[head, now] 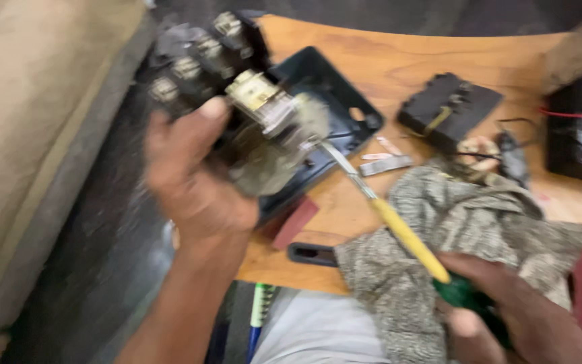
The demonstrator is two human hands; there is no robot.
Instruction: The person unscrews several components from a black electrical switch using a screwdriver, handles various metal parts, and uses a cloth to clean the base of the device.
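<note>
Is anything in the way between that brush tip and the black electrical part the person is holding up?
Nothing visible. The right hand holds the yellow-handled brush, whose tip already meets the black electrical part gripped in the left hand. The grey cloth lies lower, beneath the handle, not between them.

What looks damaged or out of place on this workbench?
The electrical unit in the left hand looks grimy and opened up; its dark cover lies loose on the table, a cloth crumpled beside it.
</note>
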